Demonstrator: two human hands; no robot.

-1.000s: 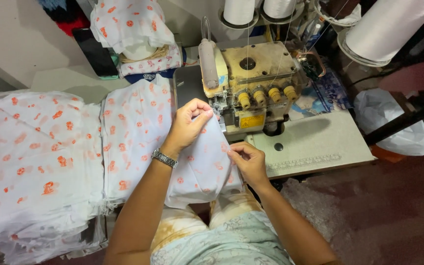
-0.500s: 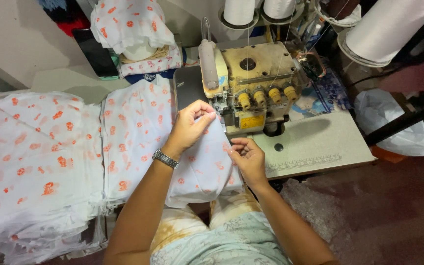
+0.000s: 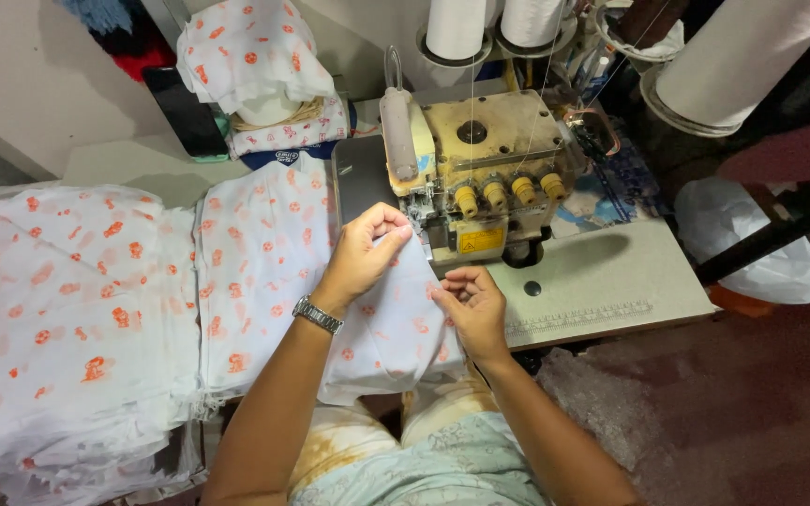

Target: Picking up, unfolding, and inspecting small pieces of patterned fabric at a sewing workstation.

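Since half a second ago little has shifted: both hands sit where they sat, at the front of the serger.

Left hand: left hand [image 3: 365, 253] pinches the top edge of the cloth [image 3: 382, 328], fingers closed on it, right at the machine's foot; a metal watch [image 3: 317, 315] is on the wrist.

Right hand: right hand [image 3: 469, 302] is just right of the cloth's edge, fingertips drawn together on the hem; grip narrow, closed on the fabric. It has crept slightly toward the machine compared with a second ago.

Cloth: white with orange print, draped from the needle area over the front edge of the counter [image 3: 611, 281] and down toward the lap. Its position matches the earlier views.

Serger: serger [image 3: 480, 178] stands at the counter's back middle, four yellow knobs facing front, threads running up to the cones [image 3: 489, 23] behind it.

Stacks: finished pile [image 3: 67, 319] fills the counter's left side; a second piece [image 3: 260, 253] lies between the pile and the left hand. More folded print [image 3: 255, 66] sits at the back left.

Reading: the small change looks like edge alignment under the foot, not feeding; judged so because the cloth has not advanced.

Elsewhere: white bag [image 3: 752, 244] beyond the counter's right edge.
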